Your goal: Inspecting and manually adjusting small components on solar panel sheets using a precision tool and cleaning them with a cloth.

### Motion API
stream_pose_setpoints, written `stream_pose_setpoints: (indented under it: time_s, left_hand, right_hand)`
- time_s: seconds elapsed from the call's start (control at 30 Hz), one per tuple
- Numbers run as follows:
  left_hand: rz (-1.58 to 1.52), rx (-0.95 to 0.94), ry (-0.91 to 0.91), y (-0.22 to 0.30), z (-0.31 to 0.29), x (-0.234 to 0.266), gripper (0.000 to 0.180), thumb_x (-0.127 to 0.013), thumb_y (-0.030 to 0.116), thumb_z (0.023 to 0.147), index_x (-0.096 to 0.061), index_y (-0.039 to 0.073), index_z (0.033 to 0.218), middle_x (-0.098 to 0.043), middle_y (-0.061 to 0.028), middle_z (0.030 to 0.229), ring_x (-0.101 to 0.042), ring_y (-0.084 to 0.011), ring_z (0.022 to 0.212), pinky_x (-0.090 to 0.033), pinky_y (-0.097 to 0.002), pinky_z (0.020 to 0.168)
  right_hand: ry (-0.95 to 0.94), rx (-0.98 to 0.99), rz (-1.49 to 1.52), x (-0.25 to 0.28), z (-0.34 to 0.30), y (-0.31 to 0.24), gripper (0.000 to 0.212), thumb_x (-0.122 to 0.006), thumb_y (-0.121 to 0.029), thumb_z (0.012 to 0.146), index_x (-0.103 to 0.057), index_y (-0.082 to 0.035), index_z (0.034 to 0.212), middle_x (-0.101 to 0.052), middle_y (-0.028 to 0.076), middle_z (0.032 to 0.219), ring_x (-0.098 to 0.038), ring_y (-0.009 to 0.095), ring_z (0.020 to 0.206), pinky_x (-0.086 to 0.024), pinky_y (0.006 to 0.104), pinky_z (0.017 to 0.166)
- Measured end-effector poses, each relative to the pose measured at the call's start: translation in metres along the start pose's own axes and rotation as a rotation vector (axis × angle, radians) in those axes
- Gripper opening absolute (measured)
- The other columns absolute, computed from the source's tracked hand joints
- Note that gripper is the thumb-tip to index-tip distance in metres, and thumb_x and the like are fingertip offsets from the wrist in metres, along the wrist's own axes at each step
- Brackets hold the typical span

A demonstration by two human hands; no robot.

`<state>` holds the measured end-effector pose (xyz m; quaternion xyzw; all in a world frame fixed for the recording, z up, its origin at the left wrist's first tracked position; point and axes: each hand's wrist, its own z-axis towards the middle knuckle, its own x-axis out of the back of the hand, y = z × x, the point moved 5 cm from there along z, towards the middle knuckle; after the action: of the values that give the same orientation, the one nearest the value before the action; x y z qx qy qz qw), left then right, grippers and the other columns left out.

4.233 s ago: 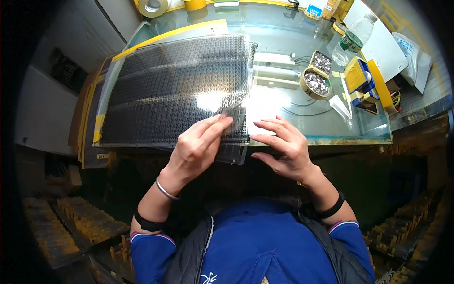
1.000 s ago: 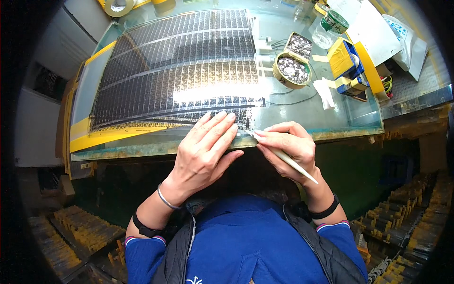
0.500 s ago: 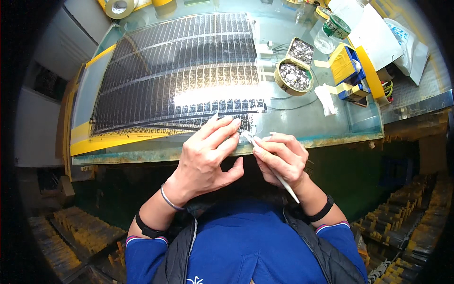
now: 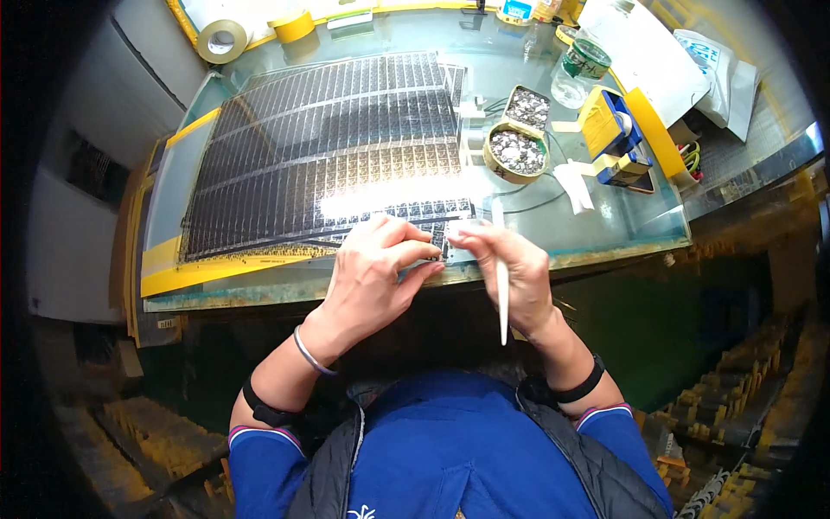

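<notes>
I see the left hand (image 4: 376,266), its fingers narrowed at the lower-right edge of the dark gridded sheet (image 4: 328,147), which lies upper left on the desk (image 4: 622,227); I cannot tell whether they pinch it. The right hand (image 4: 522,275) holds a white stick-like tool (image 4: 503,303).

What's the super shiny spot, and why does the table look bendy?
Head view: white glare, probably reflected light, washes out the lower right of the dark patterned sheet; head view again: the fisheye lens bows the near edge of the glass table.
</notes>
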<state>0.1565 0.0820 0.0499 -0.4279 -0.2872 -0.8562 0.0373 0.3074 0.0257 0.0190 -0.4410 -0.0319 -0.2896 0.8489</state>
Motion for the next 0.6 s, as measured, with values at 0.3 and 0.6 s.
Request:
stream_pose_setpoints:
  time_s: [0.3, 0.6]
  left_hand:
    - [-0.079, 0.038, -0.091, 0.004, 0.005, -0.016, 0.011, -0.062, 0.003, 0.078, -0.054, 0.0, 0.085, -0.052, -0.0143, 0.082, -0.055, -0.0322, 0.076, -0.045, -0.0384, 0.067]
    - [-1.016, 0.545, 0.056, -0.019, -0.001, -0.012, 0.013, -0.059, 0.013, 0.09, -0.062, 0.001, 0.09, -0.06, 0.0009, 0.074, -0.053, -0.0047, 0.067, -0.043, -0.0199, 0.061]
  right_hand:
    - [-0.041, 0.157, -0.23, -0.001, -0.002, -0.011, 0.016, -0.071, -0.004, 0.069, -0.066, -0.006, 0.084, -0.066, 0.009, 0.08, -0.063, 0.027, 0.073, -0.051, 0.033, 0.062]
    - [0.008, 0.023, -0.044, 0.004, 0.002, -0.014, 0.02, -0.071, 0.001, 0.071, -0.067, -0.007, 0.089, -0.067, 0.01, 0.083, -0.065, 0.023, 0.077, -0.051, 0.0297, 0.07]
